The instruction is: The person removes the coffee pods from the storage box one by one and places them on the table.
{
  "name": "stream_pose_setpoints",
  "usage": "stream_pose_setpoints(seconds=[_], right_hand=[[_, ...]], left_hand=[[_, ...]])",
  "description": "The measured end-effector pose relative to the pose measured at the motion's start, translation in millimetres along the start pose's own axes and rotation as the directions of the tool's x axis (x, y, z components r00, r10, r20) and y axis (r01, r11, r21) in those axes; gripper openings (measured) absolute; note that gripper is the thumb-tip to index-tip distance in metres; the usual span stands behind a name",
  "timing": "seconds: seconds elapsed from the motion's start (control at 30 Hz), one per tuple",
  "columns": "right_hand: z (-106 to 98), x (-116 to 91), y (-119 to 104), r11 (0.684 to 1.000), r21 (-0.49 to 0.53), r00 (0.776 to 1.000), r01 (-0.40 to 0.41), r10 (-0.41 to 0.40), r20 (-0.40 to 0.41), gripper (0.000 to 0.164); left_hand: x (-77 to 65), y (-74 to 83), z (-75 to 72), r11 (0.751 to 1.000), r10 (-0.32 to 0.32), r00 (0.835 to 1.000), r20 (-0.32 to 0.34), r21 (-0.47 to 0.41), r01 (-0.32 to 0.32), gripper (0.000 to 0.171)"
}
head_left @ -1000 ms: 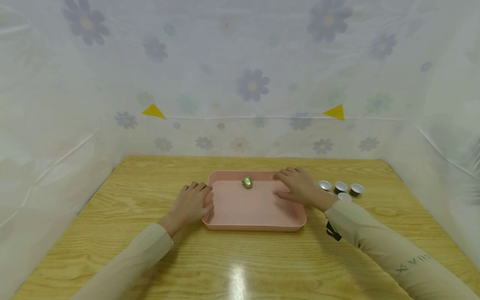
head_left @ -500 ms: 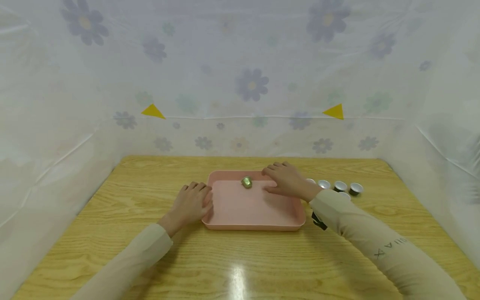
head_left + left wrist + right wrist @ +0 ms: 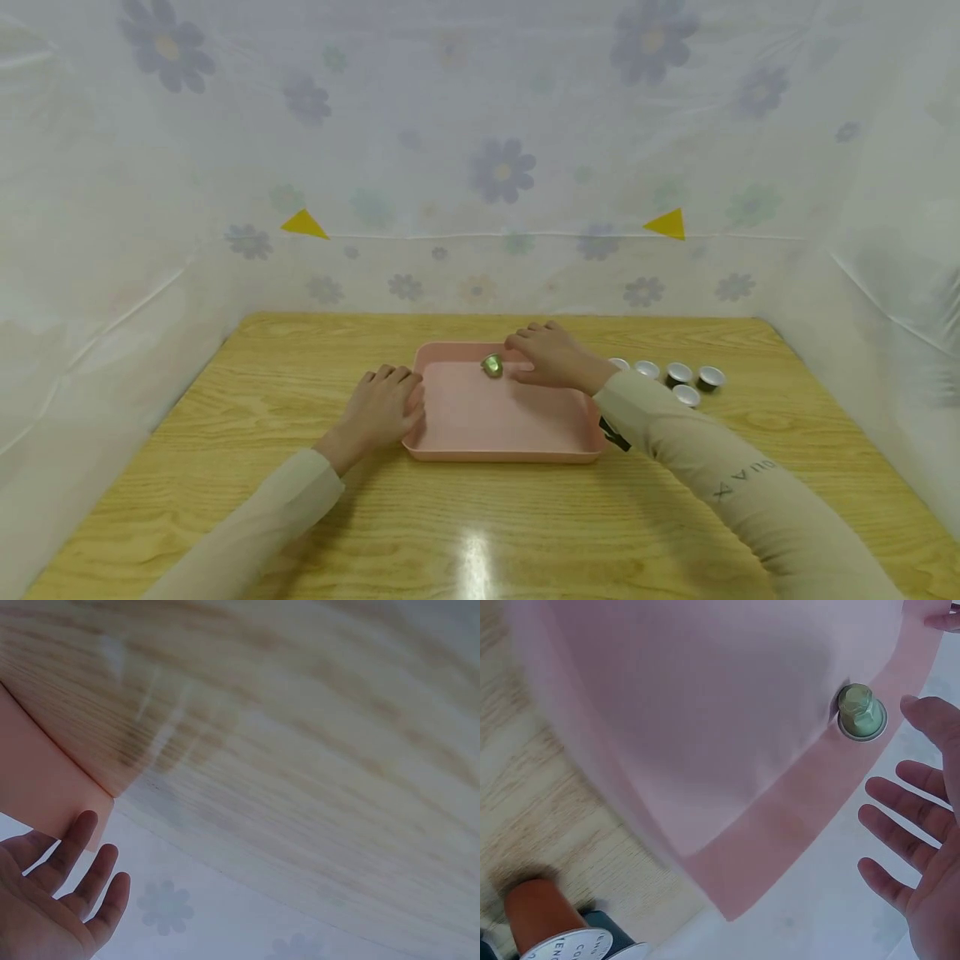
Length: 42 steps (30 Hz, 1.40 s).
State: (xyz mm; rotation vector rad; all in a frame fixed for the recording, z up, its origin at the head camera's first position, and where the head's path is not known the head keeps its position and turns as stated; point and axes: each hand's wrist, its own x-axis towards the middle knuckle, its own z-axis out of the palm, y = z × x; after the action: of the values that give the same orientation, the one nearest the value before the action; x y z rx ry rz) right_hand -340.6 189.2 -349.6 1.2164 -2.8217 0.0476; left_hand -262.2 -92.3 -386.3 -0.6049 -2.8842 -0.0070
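Observation:
A gold-green coffee capsule [image 3: 492,365] lies tipped on its side at the back of a shallow pink tray [image 3: 495,425]. My right hand [image 3: 558,358] reaches over the tray's back right part, just right of that capsule. In the right wrist view its fingers are spread and the thumb points at the capsule [image 3: 861,712], with a gap between. My left hand [image 3: 382,404] rests against the tray's left side. Seen from the left wrist, its fingers are loosely bent, and the forefinger meets the tray wall [image 3: 45,787].
Several dark capsules with white lids [image 3: 678,373] stand on the wooden table [image 3: 480,517] right of the tray, partly behind my right arm. One copper-coloured capsule [image 3: 544,915] is among them. A flowered white curtain [image 3: 480,150] closes the back.
My right hand has moved left over the tray, nearer to the gold-green capsule, uncovering more of the capsules on the table. The left hand and tray have stayed put.

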Motion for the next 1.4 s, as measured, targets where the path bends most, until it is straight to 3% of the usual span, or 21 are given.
stream_pose_setpoints(seconds=[0.3,0.63,1.03,1.4], right_hand=[[2.7,12.7,-5.7,1.000,0.023,0.999,-0.014,0.012,0.052,0.038],[9.6,19.9,-14.5,0.999,-0.042,1.000,0.002,0.000,0.029,0.029],[15.7,27.2,-19.8,0.998,-0.065,0.997,-0.023,0.028,0.075,0.032],[18.7,30.1,-22.8,0.998,-0.066,0.999,-0.008,0.011,0.048,0.030]], left_hand=[[-0.3,-0.5,1.5,1.000,0.004,1.000,-0.009,0.000,-0.004,0.039],[-1.4,1.4,-0.1,1.000,0.002,1.000,-0.008,0.001,-0.002,0.039],[-1.6,1.9,-1.5,1.000,0.006,1.000,-0.016,-0.001,-0.007,0.039],[-1.0,0.4,1.4,1.000,0.013,0.999,-0.049,-0.026,-0.015,0.039]])
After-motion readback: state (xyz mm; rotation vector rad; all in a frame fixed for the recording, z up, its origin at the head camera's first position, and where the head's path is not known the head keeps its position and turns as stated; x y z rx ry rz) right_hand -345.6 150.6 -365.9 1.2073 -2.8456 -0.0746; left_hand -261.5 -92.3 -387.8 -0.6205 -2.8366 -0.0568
